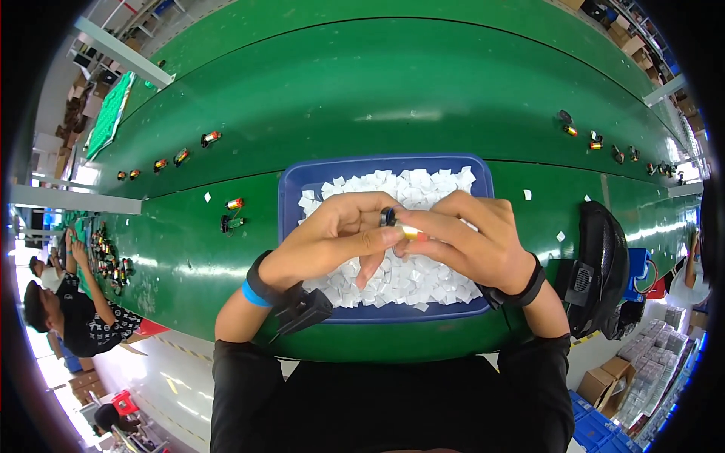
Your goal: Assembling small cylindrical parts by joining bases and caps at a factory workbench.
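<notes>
A small yellow-and-red cylinder with a black end (pixel 410 232) is held between my two hands, above a blue tray (pixel 385 161). My left hand (pixel 328 232) grips it with the thumb and a finger near the black end. My right hand (pixel 477 235) closes on it from the other side, its fingers partly covering the red end. White square pieces (pixel 393 283), like paper or labels, fill the tray below. To the left of the tray lie a red-and-yellow cylinder (pixel 235 204) and a small part with black and green pieces (pixel 232 223).
Similar small parts sit in a row at far left (pixel 181 157) and far right (pixel 596 142). Grey posts (pixel 75 199) stand at the table's sides. A black bag (pixel 603 264) lies at right. Co-workers (pixel 75 317) work at left, near a heap of parts (pixel 112 260).
</notes>
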Motion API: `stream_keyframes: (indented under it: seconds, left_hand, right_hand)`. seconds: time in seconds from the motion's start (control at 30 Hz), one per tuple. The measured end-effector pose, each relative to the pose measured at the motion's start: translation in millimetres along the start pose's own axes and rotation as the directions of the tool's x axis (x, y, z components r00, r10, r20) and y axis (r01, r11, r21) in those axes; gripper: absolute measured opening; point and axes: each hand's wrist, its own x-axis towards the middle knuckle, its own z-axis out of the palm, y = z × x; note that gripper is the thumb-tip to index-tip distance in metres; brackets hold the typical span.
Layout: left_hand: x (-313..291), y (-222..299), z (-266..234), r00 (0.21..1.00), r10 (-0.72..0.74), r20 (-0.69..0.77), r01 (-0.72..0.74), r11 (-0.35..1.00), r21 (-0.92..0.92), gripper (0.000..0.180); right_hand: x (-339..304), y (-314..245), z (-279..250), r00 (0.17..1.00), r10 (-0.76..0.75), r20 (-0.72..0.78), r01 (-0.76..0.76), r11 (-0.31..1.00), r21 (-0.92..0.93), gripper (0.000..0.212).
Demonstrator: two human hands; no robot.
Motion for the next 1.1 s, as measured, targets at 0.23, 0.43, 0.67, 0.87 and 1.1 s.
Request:
stream_keyframes:
  seconds: [0.23,0.43,0.67,0.87,1.1]
  left_hand:
    - [1,0,-3,0.991,-0.043,0.125,0.043,0.999,0.005,0.027]
    - [6,-3,1,0.997,-0.066,0.042,0.064,0.997,0.050,0.020]
    - [11,-5,-9,0.996,-0.078,0.044,0.077,0.997,0.020,0.018]
    - [32,5,-71,0.901,0.239,-0.362,0.033,0.795,0.606,0.023]
    - [20,-21,-229,0.832,0.178,-0.526,0.418,0.422,0.804,0.043]
  right_hand:
    - [-2,-1,-6,0.994,0.091,0.062,-0.099,0.985,0.138,0.044]
    - [-7,-2,3,0.998,0.066,0.019,-0.068,0.991,0.118,0.046]
    - [-7,-6,5,0.994,0.092,0.058,-0.095,0.994,0.058,0.045]
    - [-13,16,1,0.977,0.121,0.176,-0.081,0.972,-0.220,0.042]
    - [-26,23,4,0.909,0.156,0.387,-0.047,0.960,-0.278,0.057]
